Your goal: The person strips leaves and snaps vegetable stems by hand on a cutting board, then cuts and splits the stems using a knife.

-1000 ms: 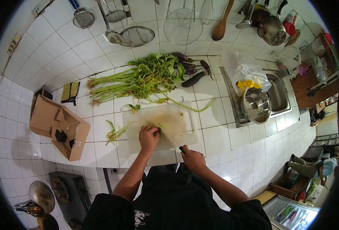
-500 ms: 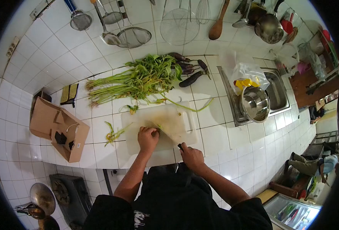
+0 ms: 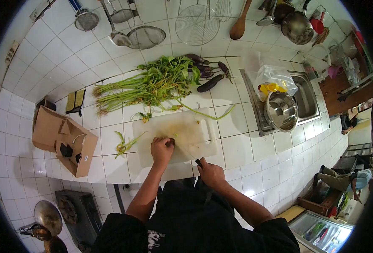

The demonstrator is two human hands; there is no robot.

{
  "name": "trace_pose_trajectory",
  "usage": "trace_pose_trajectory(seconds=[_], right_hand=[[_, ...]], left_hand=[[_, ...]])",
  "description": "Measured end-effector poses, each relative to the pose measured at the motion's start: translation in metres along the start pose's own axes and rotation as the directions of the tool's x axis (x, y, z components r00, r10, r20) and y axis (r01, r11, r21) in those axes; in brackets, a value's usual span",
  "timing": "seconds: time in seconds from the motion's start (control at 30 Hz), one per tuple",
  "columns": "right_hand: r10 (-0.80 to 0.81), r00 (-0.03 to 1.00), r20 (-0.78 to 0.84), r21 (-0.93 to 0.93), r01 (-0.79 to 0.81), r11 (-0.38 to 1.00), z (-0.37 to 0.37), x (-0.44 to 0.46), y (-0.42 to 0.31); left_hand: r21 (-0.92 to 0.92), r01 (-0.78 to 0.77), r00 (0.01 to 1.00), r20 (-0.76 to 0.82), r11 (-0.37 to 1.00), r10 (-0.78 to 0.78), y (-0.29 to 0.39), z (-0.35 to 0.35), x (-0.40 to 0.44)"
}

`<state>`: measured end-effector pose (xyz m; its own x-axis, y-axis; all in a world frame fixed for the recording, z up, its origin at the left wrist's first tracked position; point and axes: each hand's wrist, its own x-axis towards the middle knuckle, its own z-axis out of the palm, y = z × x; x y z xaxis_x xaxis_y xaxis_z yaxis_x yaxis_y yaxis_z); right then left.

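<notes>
My right hand (image 3: 211, 173) grips the black handle of a knife (image 3: 188, 152), whose blade points up and left across a whitish cutting board (image 3: 152, 126). My left hand (image 3: 162, 151) is closed over the board, left of the blade. A small dark piece shows at its fingertips, too small to name. Yellowish-green bits lie on the board near the fingers. Beyond the board lies a bundle of leafy greens (image 3: 161, 78) with long stems, beside several dark purple eggplants (image 3: 210, 83). A trimmed green scrap (image 3: 125, 145) rests left of the board.
An open cardboard box (image 3: 87, 154) stands on the left, near a stove (image 3: 79, 215). To the right, a steel bowl (image 3: 281, 111) and plastic bag (image 3: 275, 80) sit by the sink (image 3: 306, 99). Strainers (image 3: 146, 38) and a wooden spoon (image 3: 238, 27) hang overhead. Another person (image 3: 346, 181) is far right.
The knife blade has turned and now appears as a thin line rather than a broad face. A dark piece now shows at my left fingertips. The view has shifted slightly.
</notes>
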<state>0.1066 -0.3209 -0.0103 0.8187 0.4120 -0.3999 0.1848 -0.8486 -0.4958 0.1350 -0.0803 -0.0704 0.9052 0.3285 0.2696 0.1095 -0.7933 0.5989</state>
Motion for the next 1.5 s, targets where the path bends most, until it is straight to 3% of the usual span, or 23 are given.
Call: trace_pose_trajectory(seconds=[0.53,0.6,0.83,1.5], right_hand=[[-0.029,0.999,-0.016,-0.103,0.028,0.994,0.001,0.019,0.008],[-0.053,0.995,-0.087,-0.064,0.047,0.997,0.000,0.019,0.010],[0.002,1.000,-0.018,0.031,-0.001,1.000,0.002,0.007,-0.003],[-0.013,1.000,0.028,-0.017,0.013,1.000,-0.007,0.004,-0.007]], left_hand=[[0.026,0.002,0.999,0.035,1.000,-0.003,0.000,-0.001,0.002],[0.019,0.009,0.999,0.045,1.000,-0.010,0.000,-0.001,0.000],[0.056,0.143,0.983,0.111,0.988,-0.148,0.003,-0.007,0.004],[0.031,0.076,0.992,0.098,0.997,-0.079,-0.002,-0.006,0.003]])
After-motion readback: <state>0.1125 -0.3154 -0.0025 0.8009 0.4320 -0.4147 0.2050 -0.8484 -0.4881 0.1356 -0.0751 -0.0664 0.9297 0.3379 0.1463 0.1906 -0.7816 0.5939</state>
